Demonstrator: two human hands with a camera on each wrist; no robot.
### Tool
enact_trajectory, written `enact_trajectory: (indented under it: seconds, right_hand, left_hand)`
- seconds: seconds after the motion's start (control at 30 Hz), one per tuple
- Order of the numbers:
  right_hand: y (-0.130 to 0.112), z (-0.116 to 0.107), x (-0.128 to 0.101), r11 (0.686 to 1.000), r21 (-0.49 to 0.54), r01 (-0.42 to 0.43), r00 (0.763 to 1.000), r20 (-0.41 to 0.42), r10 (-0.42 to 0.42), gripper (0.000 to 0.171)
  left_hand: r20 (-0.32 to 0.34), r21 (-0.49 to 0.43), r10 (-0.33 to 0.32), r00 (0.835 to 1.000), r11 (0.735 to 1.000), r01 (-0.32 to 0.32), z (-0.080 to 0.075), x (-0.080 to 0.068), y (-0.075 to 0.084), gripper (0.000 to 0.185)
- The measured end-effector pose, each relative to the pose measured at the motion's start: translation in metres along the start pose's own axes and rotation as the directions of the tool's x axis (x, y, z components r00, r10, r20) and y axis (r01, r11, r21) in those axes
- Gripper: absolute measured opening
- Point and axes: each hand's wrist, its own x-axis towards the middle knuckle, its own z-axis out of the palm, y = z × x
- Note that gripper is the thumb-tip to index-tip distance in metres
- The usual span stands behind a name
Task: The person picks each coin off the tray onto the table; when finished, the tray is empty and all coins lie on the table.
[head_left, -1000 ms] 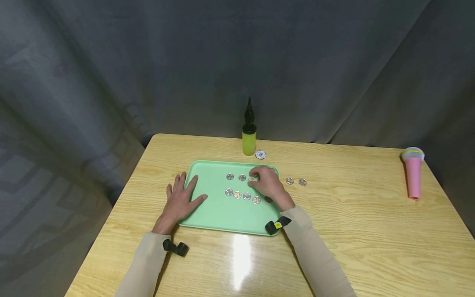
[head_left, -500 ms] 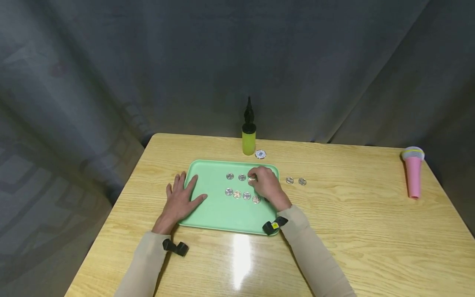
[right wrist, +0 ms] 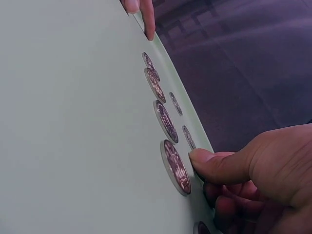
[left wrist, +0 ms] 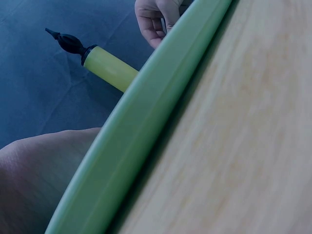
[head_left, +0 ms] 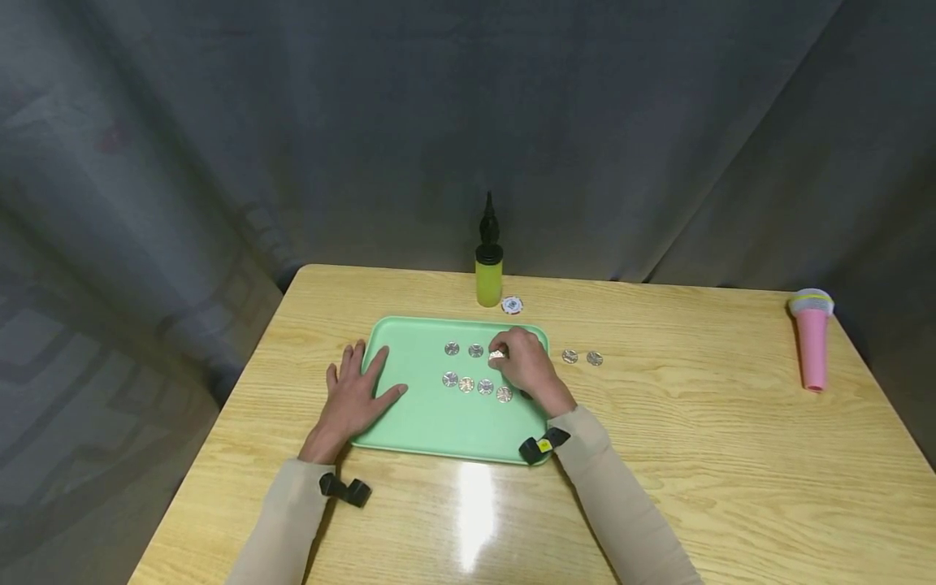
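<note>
My right hand [head_left: 528, 361] pinches a silver coin [head_left: 497, 354] between thumb and curled fingers, at the back right of the mint-green tray [head_left: 424, 418]. To its left lie two more coins of the back row, the nearer being this coin [head_left: 475, 350]. A front row of several coins [head_left: 485, 387] runs below, its right end partly hidden by my right wrist. In the right wrist view, my thumb [right wrist: 219, 163] comes down beside the row, and the pinched coin is mostly hidden. My left hand [head_left: 353, 400] rests with spread fingers over the tray's left rim.
Two coins [head_left: 582, 357] lie on the wooden table [head_left: 695, 455] right of the tray. Behind the tray stand a yellow-green hand pump [head_left: 488, 280] with a black top and a poker chip [head_left: 512, 305]. A pink toy microphone [head_left: 812, 337] lies far right. Grey curtain [head_left: 621, 146] hangs behind.
My right fingers have drawn together on the coin, and the right wrist has shifted slightly left, covering more of the coin beneath it. The left hand stays in place.
</note>
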Motion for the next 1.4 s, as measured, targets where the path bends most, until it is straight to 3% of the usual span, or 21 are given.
enact_trajectory:
  seconds: [0.6, 1.0, 1.4]
  right_hand:
    - [0.004, -0.006, 0.000, 0.999, 0.041, 0.004, 1.000, -0.020, -0.003, 0.006]
    - [0.013, -0.009, -0.001, 0.967, 0.248, -0.059, 0.998, 0.025, 0.055, 0.009]
    - [0.027, -0.027, -0.002, 0.941, 0.334, -0.049, 0.999, 0.008, 0.049, 0.013]
  left_hand:
    - [-0.003, -0.009, 0.007, 1.000, 1.000, -0.007, -0.001, -0.002, -0.001, 0.081]
    - [-0.003, -0.011, -0.003, 1.000, 1.000, 0.003, 0.000, -0.004, -0.003, 0.082]
    - [-0.005, -0.014, 0.000, 1.000, 1.000, 0.000, -0.002, -0.001, 0.003, 0.081]
